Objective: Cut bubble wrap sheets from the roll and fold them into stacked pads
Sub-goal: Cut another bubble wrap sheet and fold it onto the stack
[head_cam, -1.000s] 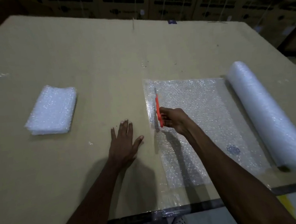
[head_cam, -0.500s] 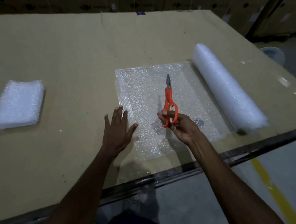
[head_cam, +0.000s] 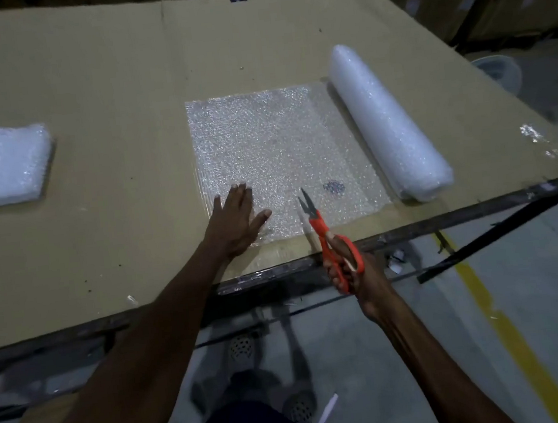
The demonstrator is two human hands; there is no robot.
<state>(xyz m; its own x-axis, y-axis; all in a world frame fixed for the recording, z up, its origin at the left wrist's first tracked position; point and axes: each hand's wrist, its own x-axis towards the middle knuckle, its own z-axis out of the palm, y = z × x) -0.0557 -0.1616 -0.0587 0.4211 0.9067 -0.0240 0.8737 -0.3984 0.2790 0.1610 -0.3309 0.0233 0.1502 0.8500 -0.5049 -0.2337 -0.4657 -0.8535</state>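
Note:
A flat stretch of bubble wrap (head_cam: 274, 143) lies unrolled on the cardboard-covered table (head_cam: 120, 90), still joined to the roll (head_cam: 387, 124) on its right. My left hand (head_cam: 237, 221) presses flat on the sheet's near left corner, fingers straight. My right hand (head_cam: 350, 276) grips orange-handled scissors (head_cam: 324, 230) by the table's front edge; the slightly parted blades point up over the sheet's near edge. A stack of folded bubble wrap pads (head_cam: 4, 166) sits at the far left.
The table's dark metal front edge (head_cam: 443, 214) runs just below the sheet. Cardboard boxes stand behind the table. Below are a grey floor with a yellow line (head_cam: 511, 342), paper scraps and my sandalled feet.
My right hand has drawn the scissors back from over the sheet to the table's near edge. My left hand has slid right onto the sheet's corner. The view has tilted down.

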